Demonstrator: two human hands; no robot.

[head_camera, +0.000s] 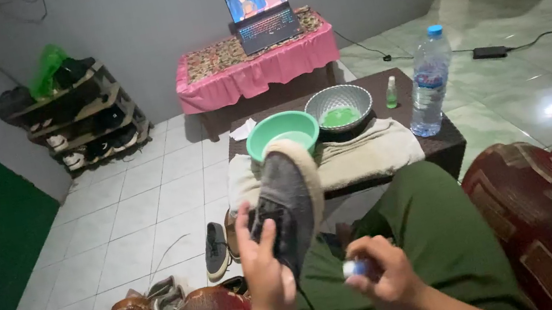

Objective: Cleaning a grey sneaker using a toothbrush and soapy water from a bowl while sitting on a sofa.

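We cannot make out the small white and blue thing [356, 268] in our right hand [383, 281]: curled fingers cover most of it. Our left hand [263, 264] hides the heel of the grey shoe [289, 206], and both forearms run off the bottom edge. The shoe also blocks part of the green bowl [282, 131] and the towel [359, 155]. The pairs on the shoe rack [77, 118] blur together (too dark and far off to tell apart).

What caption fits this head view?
Left hand holds a grey shoe up; right hand grips a small brush.
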